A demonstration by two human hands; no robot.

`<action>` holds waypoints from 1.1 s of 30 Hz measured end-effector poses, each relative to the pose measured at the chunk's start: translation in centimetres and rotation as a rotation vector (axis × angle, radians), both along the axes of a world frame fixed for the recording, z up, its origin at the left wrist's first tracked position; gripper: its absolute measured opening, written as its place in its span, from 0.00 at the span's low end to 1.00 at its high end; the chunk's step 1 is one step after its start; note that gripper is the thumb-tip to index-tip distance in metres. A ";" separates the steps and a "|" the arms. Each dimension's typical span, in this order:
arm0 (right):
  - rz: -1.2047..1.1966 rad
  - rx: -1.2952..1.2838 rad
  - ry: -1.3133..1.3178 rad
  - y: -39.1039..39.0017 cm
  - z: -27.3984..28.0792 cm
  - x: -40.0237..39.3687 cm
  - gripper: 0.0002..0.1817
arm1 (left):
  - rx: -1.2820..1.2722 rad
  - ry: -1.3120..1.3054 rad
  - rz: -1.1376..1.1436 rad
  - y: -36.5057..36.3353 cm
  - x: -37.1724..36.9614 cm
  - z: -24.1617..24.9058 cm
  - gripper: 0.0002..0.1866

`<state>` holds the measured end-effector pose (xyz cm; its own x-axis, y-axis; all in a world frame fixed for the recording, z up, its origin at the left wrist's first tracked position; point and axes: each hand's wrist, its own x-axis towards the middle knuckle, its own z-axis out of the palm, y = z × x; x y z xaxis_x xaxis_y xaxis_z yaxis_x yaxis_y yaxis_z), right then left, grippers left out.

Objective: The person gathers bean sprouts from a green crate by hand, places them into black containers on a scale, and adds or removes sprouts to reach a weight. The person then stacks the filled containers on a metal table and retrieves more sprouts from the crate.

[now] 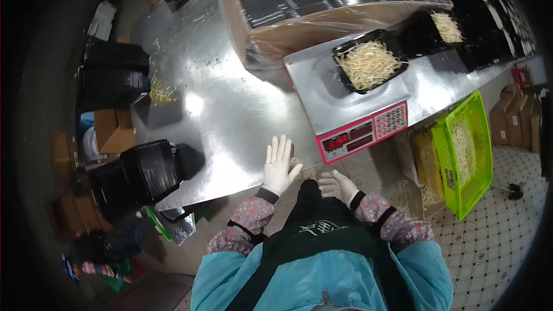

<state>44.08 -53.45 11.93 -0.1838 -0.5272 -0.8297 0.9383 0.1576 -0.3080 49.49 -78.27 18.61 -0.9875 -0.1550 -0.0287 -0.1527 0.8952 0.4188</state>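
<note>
My left hand (279, 168), in a white glove, is at the front edge of the steel table (230, 109), fingers stretched out and thumb apart. A few pale bean sprouts (294, 162) show between its thumb and forefinger. My right hand (340, 186), also gloved, is in front of the apron with its fingers extended and nothing visible in them. Just beyond the hands stands a digital scale (311, 89) with a red front panel and lit display. On its plate is a black tray (352, 85) heaped with bean sprouts (370, 64).
A large box of stacked black trays (262, 43) stands behind the scale. Another filled tray (446, 27) is at the far right. A green basket (481, 150) of sprouts stands at right below the table. Black tray stacks (135, 173) line the left edge, near loose sprouts (161, 90).
</note>
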 end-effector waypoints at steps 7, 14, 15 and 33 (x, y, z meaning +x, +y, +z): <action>-0.330 -0.462 -0.392 -3.3 0.5 -0.3 0.24 | 0.431 0.044 -0.197 13.3 2.8 -2.5 0.32; -0.482 -0.505 -0.141 16.1 0.3 -4.9 0.23 | 0.447 -0.006 -0.711 27.1 -7.3 4.5 0.31; -0.640 -0.700 -0.228 18.6 -3.3 -5.3 0.20 | 0.458 0.028 -0.755 30.1 -8.6 5.8 0.30; -1.691 0.816 0.897 80.7 6.8 -21.3 0.37 | 0.560 -0.008 -0.537 52.9 -31.9 2.0 0.34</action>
